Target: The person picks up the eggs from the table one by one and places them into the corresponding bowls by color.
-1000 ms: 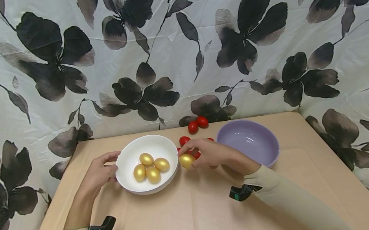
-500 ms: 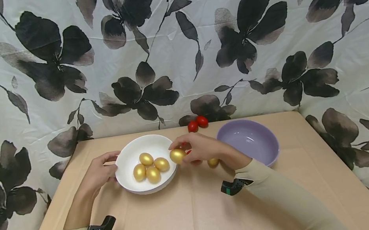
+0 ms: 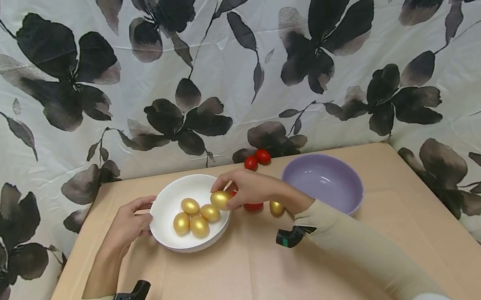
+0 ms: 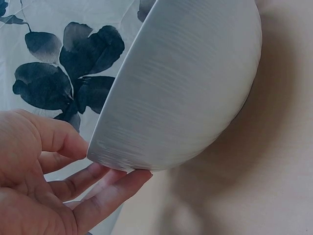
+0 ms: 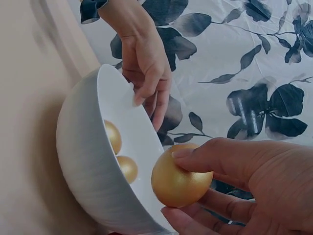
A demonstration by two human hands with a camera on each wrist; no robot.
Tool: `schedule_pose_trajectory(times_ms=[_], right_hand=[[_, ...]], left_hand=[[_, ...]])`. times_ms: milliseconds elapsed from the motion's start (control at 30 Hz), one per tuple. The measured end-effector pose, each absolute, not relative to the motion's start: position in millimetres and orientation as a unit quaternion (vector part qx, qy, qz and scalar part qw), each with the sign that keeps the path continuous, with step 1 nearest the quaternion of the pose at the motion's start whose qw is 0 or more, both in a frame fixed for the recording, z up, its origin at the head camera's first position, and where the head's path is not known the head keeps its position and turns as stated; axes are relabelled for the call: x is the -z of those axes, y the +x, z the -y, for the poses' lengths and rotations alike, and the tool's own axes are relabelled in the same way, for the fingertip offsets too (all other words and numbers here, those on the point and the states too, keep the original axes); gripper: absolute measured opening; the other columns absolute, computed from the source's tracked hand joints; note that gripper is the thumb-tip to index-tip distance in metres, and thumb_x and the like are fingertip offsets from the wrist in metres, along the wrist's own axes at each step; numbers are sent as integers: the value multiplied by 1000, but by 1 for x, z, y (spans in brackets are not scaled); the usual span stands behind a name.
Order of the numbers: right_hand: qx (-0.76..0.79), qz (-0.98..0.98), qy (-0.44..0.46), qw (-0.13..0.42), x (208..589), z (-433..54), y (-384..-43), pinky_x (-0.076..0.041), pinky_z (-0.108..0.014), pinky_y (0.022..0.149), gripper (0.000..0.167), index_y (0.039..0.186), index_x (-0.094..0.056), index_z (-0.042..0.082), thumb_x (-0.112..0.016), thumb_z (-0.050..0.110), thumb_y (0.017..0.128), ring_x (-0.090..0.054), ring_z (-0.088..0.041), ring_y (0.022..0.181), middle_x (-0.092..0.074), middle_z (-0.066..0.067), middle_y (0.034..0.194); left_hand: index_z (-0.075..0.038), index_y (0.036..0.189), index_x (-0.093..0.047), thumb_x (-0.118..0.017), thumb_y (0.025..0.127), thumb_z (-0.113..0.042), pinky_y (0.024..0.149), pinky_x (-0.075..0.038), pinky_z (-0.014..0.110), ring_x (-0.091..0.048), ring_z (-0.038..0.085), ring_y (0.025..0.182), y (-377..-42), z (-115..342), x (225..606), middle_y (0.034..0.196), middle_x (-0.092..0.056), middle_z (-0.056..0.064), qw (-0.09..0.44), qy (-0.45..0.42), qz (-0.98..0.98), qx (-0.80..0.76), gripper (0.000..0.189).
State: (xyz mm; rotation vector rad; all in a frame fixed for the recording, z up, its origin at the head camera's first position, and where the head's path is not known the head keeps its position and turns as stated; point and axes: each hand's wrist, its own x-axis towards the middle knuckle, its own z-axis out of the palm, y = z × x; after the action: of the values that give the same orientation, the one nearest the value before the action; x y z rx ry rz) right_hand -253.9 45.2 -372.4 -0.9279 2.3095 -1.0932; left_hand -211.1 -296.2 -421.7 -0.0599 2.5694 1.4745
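Observation:
In the head view, a white bowl with several golden eggs inside stands left of the table's middle. My left hand grips its left side; in the left wrist view the thumb is at the rim and the fingers touch the outer wall. Above the bowl's right rim, my right hand pinches another golden egg between thumb and fingers. This egg is apart from those inside the bowl.
A purple bowl stands right of my right hand. Two red tomatoes lie at the table's back edge. More red tomatoes are partly hidden by my right hand, and one golden egg lies beside its wrist.
My right hand has carried the golden egg leftward and slightly up, from beside the white bowl to over its right rim. My left hand has stayed on the bowl.

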Motion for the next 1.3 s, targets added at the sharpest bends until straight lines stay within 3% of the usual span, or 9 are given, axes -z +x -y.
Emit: schedule_pose_trajectory(times_ms=[233,433,700,867,1100,1300], right_hand=[[391,-822,-346,225,370,-34,-257,-59,-26,81,41,125,-69,12,-77,5,86,-64,-24,115,-69,1,121],[373,-829,-348,229,373,-23,-261,-60,-29,76,40,124,-70,15,-78,7,86,-64,-20,115,-69,3,121],[353,-834,-354,232,374,-15,-264,-58,-25,86,38,123,-70,13,-77,4,87,-63,-23,117,-69,3,120],[349,-834,-348,247,375,-11,-265,-59,-27,79,36,121,-71,14,-77,4,87,-61,-25,118,-69,2,120],[333,-838,-358,244,376,-4,-263,-56,-22,85,36,120,-70,11,-78,4,86,-64,-21,110,-70,1,116],[326,-842,-352,247,377,2,-262,-56,-19,82,37,121,-70,10,-78,3,85,-64,-23,106,-69,0,112]], left_hand=[[0,149,-46,-52,92,0,68,-60,38,-63,26,90,-212,296,422,140,-49,29,88,-19,-863,-497,58],[0,149,-46,-51,91,1,68,-60,39,-63,27,90,-212,297,423,140,-50,29,87,-19,-864,-495,58],[-1,149,-46,-51,91,0,71,-60,40,-62,31,95,-212,296,422,141,-49,28,88,-25,-864,-495,58],[0,149,-46,-52,92,0,72,-61,41,-63,30,95,-211,296,422,141,-49,29,88,-24,-865,-494,57],[0,149,-46,-52,93,-1,71,-61,41,-63,29,94,-211,297,423,141,-49,29,86,-24,-865,-494,57],[0,149,-45,-52,93,-1,70,-61,40,-63,28,92,-211,297,423,141,-49,28,85,-22,-863,-497,57]])
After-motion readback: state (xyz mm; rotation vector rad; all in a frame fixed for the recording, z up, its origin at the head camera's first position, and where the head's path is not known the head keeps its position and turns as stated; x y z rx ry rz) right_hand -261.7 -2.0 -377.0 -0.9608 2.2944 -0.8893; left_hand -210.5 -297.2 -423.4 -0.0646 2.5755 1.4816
